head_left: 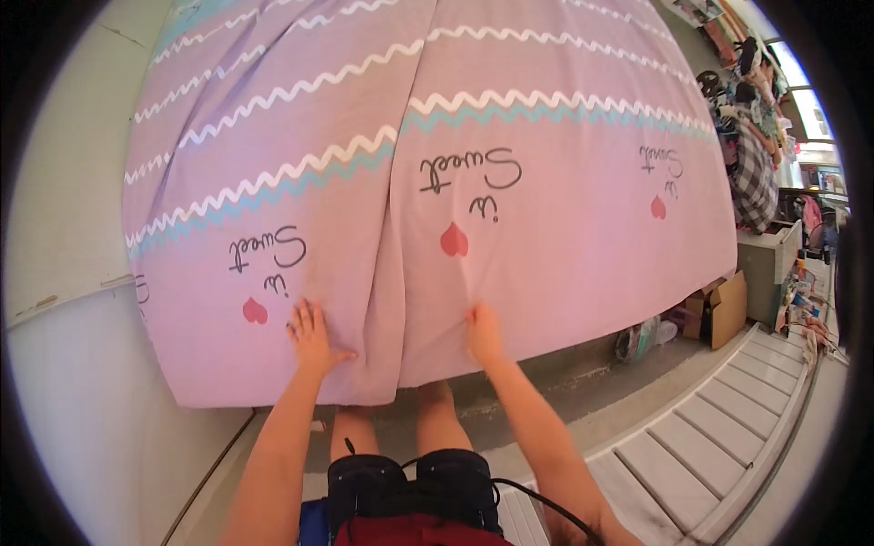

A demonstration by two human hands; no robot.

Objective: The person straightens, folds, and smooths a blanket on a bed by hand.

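Note:
A pink bed sheet (546,246) with white and blue wavy stripes, red hearts and the word "Sweet" covers the bed before me. My left hand (314,338) lies on it below a heart, fingers spread against the cloth. To the right, my right hand (483,333) has its fingers closed in a pinch on the sheet, and small creases run up from there. Between the two hands a long fold runs up the sheet. The cloth's lower edge hangs down in front of my legs.
A pale wall (82,364) borders the bed on the left. At the right stand a cardboard box (726,309), a grey cabinet (763,264) and a pile of clothes with a checked cloth (754,177). A white slatted panel (701,423) lies at lower right.

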